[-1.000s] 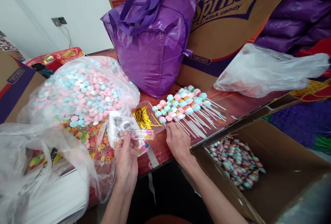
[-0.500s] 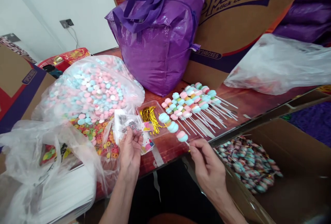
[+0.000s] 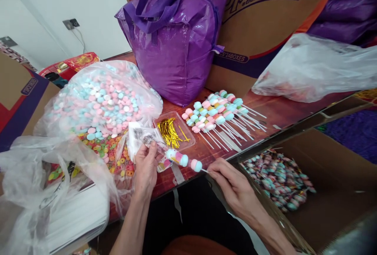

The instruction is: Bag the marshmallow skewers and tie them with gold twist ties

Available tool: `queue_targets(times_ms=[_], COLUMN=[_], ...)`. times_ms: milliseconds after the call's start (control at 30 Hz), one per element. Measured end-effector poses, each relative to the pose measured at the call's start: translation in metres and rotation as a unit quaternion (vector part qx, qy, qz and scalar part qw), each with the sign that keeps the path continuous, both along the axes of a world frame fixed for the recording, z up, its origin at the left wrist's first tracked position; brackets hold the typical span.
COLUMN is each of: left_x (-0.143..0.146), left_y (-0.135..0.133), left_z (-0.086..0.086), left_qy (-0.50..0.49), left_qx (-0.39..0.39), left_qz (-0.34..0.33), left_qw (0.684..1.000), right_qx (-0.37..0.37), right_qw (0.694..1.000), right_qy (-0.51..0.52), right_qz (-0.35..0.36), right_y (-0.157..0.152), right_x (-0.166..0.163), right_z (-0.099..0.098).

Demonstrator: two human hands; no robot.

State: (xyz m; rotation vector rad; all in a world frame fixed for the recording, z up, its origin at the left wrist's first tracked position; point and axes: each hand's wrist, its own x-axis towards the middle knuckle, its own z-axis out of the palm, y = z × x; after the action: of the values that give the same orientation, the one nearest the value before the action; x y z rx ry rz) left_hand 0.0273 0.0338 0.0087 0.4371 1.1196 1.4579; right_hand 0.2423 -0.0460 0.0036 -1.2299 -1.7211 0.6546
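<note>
My right hand (image 3: 228, 180) pinches the white stick of a candy skewer (image 3: 185, 161) with pink and blue pieces, its tip pointing left. My left hand (image 3: 145, 166) pinches the mouth of a small clear printed bag (image 3: 160, 153) from a stack of bags (image 3: 140, 137), and the skewer's far end sits at or inside that mouth. A pile of similar candy skewers (image 3: 219, 112) lies on the red table (image 3: 273, 113) behind my hands. A clear tray of gold twist ties (image 3: 172, 131) sits between the bags and the pile.
A big clear sack of pink and blue candies (image 3: 100, 106) with coloured ring candies beneath lies left. A purple tote bag (image 3: 176, 39) and a printed cardboard box (image 3: 265, 8) stand behind. An open carton of wrapped candies (image 3: 277, 180) sits right. A plastic bag (image 3: 318, 68) lies far right.
My right hand lifted one skewer out of the pile, drew it toward me and swung its candy end left to the small bag held by my left hand.
</note>
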Motion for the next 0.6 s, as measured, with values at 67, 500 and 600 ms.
queue_targets(times_ms=[67, 500, 600], left_x=[0.004, 0.025, 0.030], left_y=[-0.003, -0.021, -0.027], left_z=[-0.001, -0.006, -0.006], left_qy=[0.018, 0.007, -0.012], left_qx=[0.018, 0.019, 0.027], left_qz=[0.004, -0.066, -0.098], left_qw=[1.000, 0.998, 0.995], right_qx=[-0.006, 0.031, 0.014], right_qw=[1.000, 0.998, 0.995], right_qy=[0.012, -0.005, 0.029], right_qz=[-0.012, -0.059, -0.092], right_y=[0.001, 0.011, 0.015], right_x=[-0.008, -0.056, -0.069], right_z=[-0.002, -0.011, -0.013])
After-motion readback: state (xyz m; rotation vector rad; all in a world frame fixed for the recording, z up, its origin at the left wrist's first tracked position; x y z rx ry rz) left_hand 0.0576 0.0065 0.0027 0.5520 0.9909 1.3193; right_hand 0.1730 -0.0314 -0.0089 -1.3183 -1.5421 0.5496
